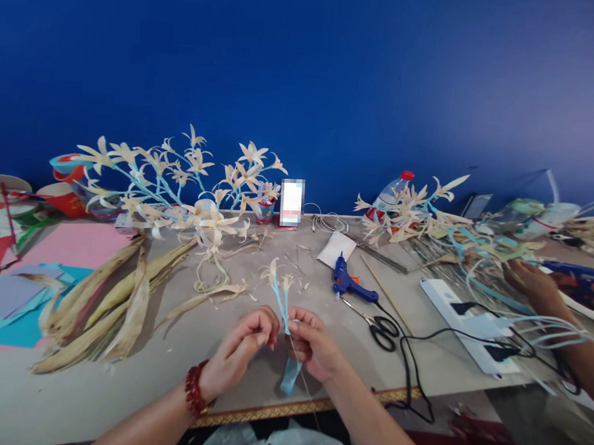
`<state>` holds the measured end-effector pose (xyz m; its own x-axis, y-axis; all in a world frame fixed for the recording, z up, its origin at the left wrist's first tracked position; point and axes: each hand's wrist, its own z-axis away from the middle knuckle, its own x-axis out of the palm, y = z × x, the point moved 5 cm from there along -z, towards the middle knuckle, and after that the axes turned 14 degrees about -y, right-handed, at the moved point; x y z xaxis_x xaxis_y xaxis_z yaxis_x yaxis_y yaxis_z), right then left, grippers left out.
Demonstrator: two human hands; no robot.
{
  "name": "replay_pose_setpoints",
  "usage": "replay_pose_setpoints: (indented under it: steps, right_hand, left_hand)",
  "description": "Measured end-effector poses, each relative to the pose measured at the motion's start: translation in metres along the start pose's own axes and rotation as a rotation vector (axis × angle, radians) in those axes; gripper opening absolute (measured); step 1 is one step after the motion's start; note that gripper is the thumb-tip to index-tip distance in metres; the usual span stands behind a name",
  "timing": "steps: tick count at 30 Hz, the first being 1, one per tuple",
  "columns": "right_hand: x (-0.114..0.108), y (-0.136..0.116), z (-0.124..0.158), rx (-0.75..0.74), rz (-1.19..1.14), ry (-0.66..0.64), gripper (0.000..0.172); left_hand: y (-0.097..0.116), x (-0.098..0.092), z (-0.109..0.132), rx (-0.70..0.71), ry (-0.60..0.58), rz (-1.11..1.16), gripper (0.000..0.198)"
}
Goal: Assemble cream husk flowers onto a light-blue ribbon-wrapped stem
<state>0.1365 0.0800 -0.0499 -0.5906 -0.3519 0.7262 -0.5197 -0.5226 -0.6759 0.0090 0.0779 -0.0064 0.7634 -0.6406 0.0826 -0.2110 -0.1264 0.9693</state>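
My left hand (239, 354) and my right hand (314, 344) meet near the table's front edge, both pinched on a thin flower stem (282, 300) wrapped in light blue tape. Small cream husk flowers (275, 271) top the stem and point away from me. A loose end of the blue tape (289, 376) hangs below my right hand. A red bead bracelet (194, 390) sits on my left wrist.
Dried corn husks (111, 300) lie at left beside coloured paper (23, 289). Finished husk flower branches (181, 171) stand at the back. A blue glue gun (349, 284), scissors (378, 328) and a white power strip (464, 325) lie at right. Another person's hand (533, 285) works at far right.
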Motion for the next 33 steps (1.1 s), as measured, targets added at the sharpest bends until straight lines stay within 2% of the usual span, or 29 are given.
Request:
replay_pose_setpoints:
  steps: [4,8,10,13,16,19,26,33]
  right_hand:
    - [-0.004,-0.002,0.002,-0.015,-0.034,-0.038,0.034]
    - [-0.005,-0.002,0.004,-0.031,0.045,-0.005,0.033]
    - [-0.003,-0.004,0.005,-0.048,0.143,0.025,0.032]
    - [0.001,-0.015,0.009,-0.081,0.397,0.103,0.029]
    - [0.012,-0.032,0.015,-0.157,0.735,0.166,0.017]
    - [0.022,-0.039,0.019,-0.203,0.937,0.155,0.01]
    - [0.034,-0.039,0.021,-0.25,1.126,0.154,0.005]
    - [0.043,-0.047,0.023,-0.266,1.252,0.182,0.005]
  left_hand:
    - [-0.006,-0.008,0.0,-0.032,0.164,-0.052,0.036]
    - [-0.016,-0.017,-0.002,-0.065,0.266,-0.093,0.01]
    - [-0.019,-0.017,-0.003,-0.091,0.258,-0.051,0.018]
    - [-0.018,-0.015,-0.002,-0.106,0.208,-0.007,0.015]
    - [-0.011,-0.012,-0.003,-0.034,0.194,0.012,0.013]
    - [-0.011,-0.011,-0.004,0.022,0.196,0.072,0.009]
    - [-0.03,-0.01,0.0,-0.105,0.156,0.306,0.013]
    - [-0.028,-0.012,0.001,-0.116,0.183,0.358,0.01]
